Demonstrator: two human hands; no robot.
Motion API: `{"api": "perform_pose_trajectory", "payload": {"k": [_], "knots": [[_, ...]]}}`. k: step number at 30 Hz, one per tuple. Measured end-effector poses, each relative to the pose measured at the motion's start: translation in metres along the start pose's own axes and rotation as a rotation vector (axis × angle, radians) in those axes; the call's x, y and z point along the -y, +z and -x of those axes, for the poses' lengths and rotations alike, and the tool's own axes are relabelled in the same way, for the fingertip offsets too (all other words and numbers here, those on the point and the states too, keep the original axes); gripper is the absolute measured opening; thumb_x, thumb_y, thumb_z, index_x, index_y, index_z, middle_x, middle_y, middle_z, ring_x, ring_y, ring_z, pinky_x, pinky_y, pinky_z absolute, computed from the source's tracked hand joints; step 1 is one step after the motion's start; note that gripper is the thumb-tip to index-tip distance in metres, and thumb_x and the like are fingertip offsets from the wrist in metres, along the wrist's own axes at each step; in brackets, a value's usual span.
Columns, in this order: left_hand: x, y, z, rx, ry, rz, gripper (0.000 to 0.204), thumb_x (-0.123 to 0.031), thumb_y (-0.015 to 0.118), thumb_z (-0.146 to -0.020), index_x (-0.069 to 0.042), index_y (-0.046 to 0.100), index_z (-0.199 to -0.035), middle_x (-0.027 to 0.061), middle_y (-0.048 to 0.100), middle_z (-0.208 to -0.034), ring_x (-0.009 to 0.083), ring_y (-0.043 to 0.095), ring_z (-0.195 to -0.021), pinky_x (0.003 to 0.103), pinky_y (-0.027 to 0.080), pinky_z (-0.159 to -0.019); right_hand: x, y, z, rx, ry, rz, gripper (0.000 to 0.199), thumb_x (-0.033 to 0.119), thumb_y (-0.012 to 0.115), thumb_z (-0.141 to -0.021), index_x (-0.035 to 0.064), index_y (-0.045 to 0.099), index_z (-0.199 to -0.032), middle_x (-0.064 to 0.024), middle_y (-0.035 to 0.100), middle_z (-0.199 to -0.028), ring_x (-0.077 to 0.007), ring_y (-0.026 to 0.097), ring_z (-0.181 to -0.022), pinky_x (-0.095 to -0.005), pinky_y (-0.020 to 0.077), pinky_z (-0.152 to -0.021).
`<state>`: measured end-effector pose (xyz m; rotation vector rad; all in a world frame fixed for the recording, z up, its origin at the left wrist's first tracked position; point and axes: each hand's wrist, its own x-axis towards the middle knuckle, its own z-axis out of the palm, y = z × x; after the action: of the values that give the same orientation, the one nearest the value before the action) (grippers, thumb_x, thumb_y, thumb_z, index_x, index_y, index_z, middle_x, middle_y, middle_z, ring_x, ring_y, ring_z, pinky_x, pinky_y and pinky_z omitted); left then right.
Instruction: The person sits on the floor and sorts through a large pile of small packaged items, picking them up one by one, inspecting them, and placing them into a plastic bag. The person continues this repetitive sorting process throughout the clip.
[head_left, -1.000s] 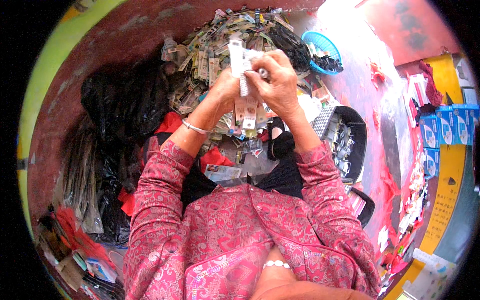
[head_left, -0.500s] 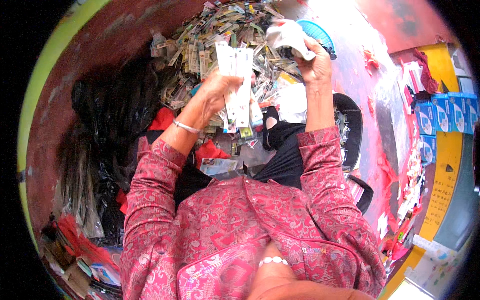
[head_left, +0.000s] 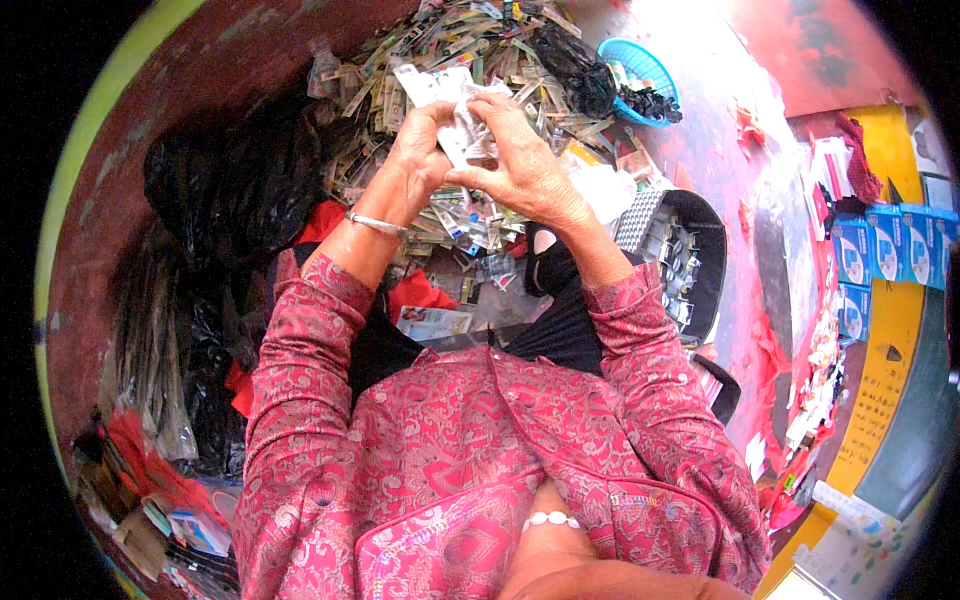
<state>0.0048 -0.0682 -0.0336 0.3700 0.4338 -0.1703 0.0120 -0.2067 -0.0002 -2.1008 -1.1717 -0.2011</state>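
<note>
Both my hands meet in front of me, above a heap of small slim packets (head_left: 375, 95). My left hand (head_left: 425, 145) is closed round a bundle of flat white packets (head_left: 422, 84), whose ends stick out beyond the fingers. From the right, my right hand (head_left: 525, 165) curls its fingers and thumb round a crumpled white cloth or sheet (head_left: 466, 130), pressed against the bundle. The palms and the lower part of the bundle are hidden. A white plastic bag (head_left: 603, 195) lies just below my right wrist.
A blue basket (head_left: 640, 62) with black bits stands at the far right, beside a crumpled black plastic bag (head_left: 575, 70). A black box (head_left: 708, 260) of small metallic pieces sits right of my knee. Large black bags (head_left: 235, 190) fill the left side.
My right hand has come left and brought the crumpled white piece against the bundle in my left hand. The bundle has risen slightly and now points away from me.
</note>
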Motion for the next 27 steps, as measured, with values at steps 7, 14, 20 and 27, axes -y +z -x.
{"api": "perform_pose_trajectory", "payload": {"k": [7,14,20,27], "knots": [[-0.005,0.005,0.001,0.343,0.058,0.146,0.028,-0.026,0.041,-0.087,-0.006,0.047,-0.105,0.0121,0.054,-0.1,0.026,0.05,-0.096,0.041,0.036,-0.09,-0.009,-0.009,0.0,0.026,0.167,-0.122,0.063,0.028,0.07,-0.063,-0.0003,0.044,-0.114,-0.0201,0.042,-0.118,-0.0306,0.039,-0.112,-0.0354,0.0301,-0.095],[-0.004,0.005,-0.001,0.306,0.074,0.148,0.03,-0.025,0.056,-0.081,-0.005,0.048,-0.102,0.0123,0.055,-0.098,0.0244,0.054,-0.09,0.041,0.044,-0.082,-0.003,-0.01,-0.004,-0.084,0.212,-0.2,0.034,0.015,0.06,-0.071,0.003,0.055,-0.102,-0.0178,0.049,-0.111,-0.0286,0.045,-0.107,-0.034,0.0341,-0.092],[-0.001,0.006,0.002,0.241,0.037,0.032,0.027,-0.017,0.06,-0.078,-0.002,0.049,-0.097,0.0135,0.056,-0.096,0.0243,0.055,-0.089,0.041,0.045,-0.081,0.005,-0.01,-0.006,-0.208,0.225,-0.116,0.021,0.008,0.051,-0.068,0.0016,0.059,-0.087,-0.0169,0.056,-0.092,-0.0294,0.054,-0.089,-0.0345,0.0422,-0.08],[0.0,0.011,0.005,0.016,0.02,-0.046,0.027,-0.016,0.043,-0.086,0.004,0.045,-0.104,0.0172,0.055,-0.099,0.0275,0.054,-0.091,0.041,0.043,-0.084,0.001,-0.013,-0.003,-0.103,0.296,-0.21,0.017,0.01,0.055,-0.068,0.0022,0.06,-0.083,-0.0136,0.058,-0.087,-0.0246,0.057,-0.082,-0.0307,0.0442,-0.074]]}}
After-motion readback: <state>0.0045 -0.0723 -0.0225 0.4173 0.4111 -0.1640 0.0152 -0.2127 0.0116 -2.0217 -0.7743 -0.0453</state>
